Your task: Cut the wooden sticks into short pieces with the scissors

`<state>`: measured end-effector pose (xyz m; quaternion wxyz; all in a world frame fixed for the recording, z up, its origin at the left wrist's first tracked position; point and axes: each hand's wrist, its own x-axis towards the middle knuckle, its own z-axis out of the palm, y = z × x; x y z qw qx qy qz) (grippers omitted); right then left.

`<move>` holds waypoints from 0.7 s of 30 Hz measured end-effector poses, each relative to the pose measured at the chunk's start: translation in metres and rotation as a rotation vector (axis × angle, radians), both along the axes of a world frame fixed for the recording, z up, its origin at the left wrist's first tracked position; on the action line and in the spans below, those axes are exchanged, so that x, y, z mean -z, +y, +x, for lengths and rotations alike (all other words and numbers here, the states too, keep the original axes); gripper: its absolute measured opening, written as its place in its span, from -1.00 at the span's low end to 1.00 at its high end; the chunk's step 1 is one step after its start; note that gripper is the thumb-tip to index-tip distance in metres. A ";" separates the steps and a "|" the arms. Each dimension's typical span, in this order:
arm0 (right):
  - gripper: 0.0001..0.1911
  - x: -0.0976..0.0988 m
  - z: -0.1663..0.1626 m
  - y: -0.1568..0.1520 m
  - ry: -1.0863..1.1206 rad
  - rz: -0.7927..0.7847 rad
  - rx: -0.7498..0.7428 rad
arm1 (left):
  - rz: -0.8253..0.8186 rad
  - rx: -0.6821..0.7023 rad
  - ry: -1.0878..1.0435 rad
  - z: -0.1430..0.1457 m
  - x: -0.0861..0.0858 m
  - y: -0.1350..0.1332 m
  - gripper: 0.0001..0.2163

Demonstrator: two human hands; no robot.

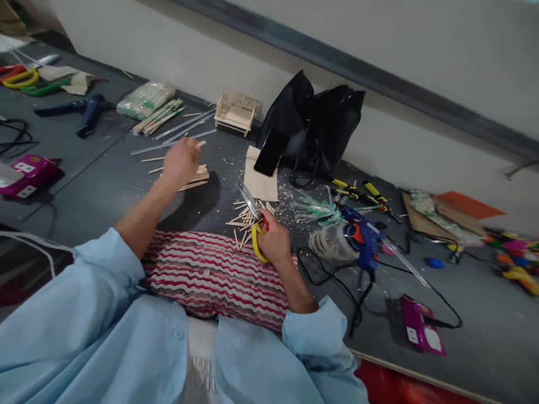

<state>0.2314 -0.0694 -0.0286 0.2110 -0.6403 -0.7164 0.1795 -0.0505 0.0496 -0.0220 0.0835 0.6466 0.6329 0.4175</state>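
Observation:
My right hand (pixel 274 240) grips a pair of scissors (pixel 251 201) with yellow and red handles; the blades point up and away over the table. Beneath the blades lies a loose pile of short cut wooden sticks (pixel 242 217). My left hand (pixel 182 161) is raised above the table with its fingers closed on a pale wooden stick (pixel 201 144), of which only a short end shows. Longer wooden sticks (pixel 197 178) lie under and beside that hand. A striped cushion (pixel 214 275) rests between my body and the table edge.
A small wooden model (pixel 236 112) stands by the wall, beside a black bag (pixel 311 123) with a phone (pixel 272 152) leaning on it. Bundled sticks (pixel 162 116) lie left. Rightward are a blue glue gun (pixel 367 238), its cable, a plastic jar (pixel 332 241) and a purple power box (pixel 421 325).

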 end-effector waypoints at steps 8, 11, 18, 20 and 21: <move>-0.55 -0.006 0.011 0.007 -0.059 -0.038 0.222 | -0.258 0.218 0.110 0.090 -0.009 0.010 -0.84; -0.59 -0.008 0.010 0.005 -0.127 -0.067 0.233 | -0.297 0.108 0.016 0.113 -0.017 0.034 -0.81; -0.64 -0.010 0.004 -0.001 -0.266 -0.138 0.193 | -0.362 -0.039 -0.045 0.174 -0.023 0.074 -0.27; -0.57 -0.014 0.001 -0.004 -0.338 -0.157 0.195 | -0.389 -0.062 -0.011 0.186 -0.020 0.080 -0.18; -0.53 -0.016 -0.001 -0.006 -0.374 -0.159 0.201 | -0.397 -0.071 0.009 0.191 -0.019 0.083 -0.15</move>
